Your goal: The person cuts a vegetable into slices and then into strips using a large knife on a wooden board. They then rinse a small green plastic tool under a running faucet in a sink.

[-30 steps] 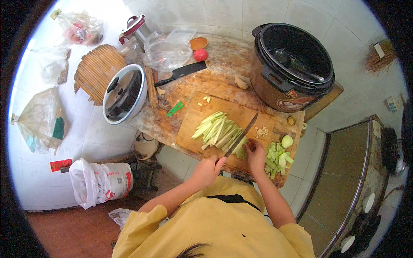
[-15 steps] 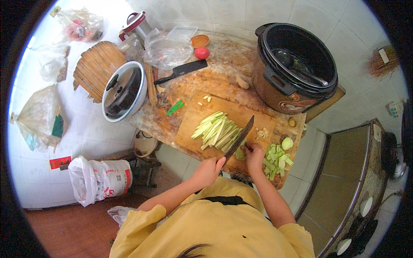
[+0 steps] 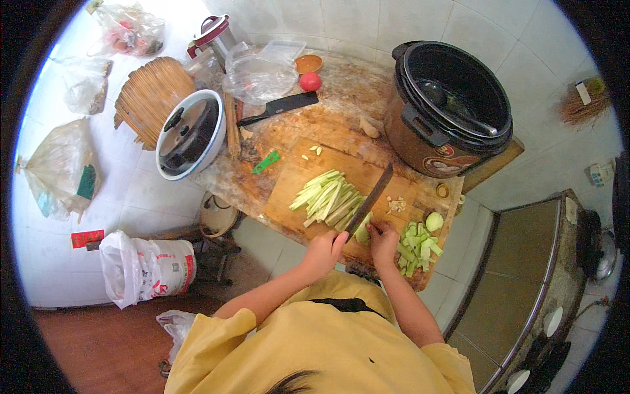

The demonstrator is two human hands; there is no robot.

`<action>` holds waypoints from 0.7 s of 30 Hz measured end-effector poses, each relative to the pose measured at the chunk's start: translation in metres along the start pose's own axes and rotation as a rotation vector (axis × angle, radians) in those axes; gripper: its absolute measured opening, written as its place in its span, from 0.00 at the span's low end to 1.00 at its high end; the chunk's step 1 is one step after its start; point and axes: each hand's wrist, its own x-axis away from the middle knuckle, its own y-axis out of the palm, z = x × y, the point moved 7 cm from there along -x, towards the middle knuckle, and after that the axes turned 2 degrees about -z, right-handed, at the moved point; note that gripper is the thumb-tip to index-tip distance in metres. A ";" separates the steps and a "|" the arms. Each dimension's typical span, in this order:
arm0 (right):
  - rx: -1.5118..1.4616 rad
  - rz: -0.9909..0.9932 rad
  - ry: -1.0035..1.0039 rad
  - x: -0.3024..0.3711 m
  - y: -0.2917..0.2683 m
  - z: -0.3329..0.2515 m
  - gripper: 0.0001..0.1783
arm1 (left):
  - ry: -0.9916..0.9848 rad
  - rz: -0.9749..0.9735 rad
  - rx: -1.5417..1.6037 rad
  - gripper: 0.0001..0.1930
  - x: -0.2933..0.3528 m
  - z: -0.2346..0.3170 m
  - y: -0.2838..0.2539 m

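Gripping the knife (image 3: 369, 201) by its handle, our left hand (image 3: 325, 255) is closed, with the dark blade slanting up and away to the right over the cutting board (image 3: 289, 178). Our right hand (image 3: 383, 243) has its fingers bent, the tips touching the right side of a flat green vegetable piece (image 3: 363, 231); we cannot tell whether they pinch it or only press on it. That piece lies on the board near our edge, just right of the blade, and a heap of pale green strips (image 3: 327, 197) lies to the blade's left. Small chopped pale bits (image 3: 396, 205) sit beyond our right hand, and a pile of green offcuts (image 3: 418, 246) lies to its right.

Looking for print, we find a picture label (image 3: 441, 164) in red, white and brown on the front of the black-and-brown cooker (image 3: 407, 134), which stands at the back right of the worktop (image 3: 344, 98). The white bucket (image 3: 169, 268) at lower left carries red lettering, a small dark square code and a red band. Above it, a red paper strip (image 3: 87, 239) with dark marks is stuck to the wall. We see a pale tag (image 3: 583, 92) on the hanging brush (image 3: 581, 111) at far right.
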 end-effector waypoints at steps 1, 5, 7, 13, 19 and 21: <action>-0.010 0.009 0.004 0.001 0.000 0.001 0.10 | -0.005 -0.014 0.008 0.23 0.004 0.002 -0.001; 0.007 -0.005 -0.029 0.001 0.001 0.001 0.09 | -0.049 -0.047 -0.102 0.23 0.018 0.000 -0.003; 0.037 0.017 -0.072 0.001 0.000 -0.002 0.09 | -0.124 -0.108 -0.112 0.23 0.022 -0.009 0.001; 0.035 -0.026 -0.024 0.000 0.003 0.009 0.08 | -0.205 -0.127 -0.139 0.24 0.037 -0.004 -0.002; 0.011 -0.106 0.064 0.002 0.005 0.011 0.12 | -0.177 -0.119 -0.315 0.24 0.037 0.006 0.005; 0.039 -0.125 0.065 0.001 0.002 0.005 0.11 | -0.174 -0.090 -0.327 0.24 0.031 0.005 0.010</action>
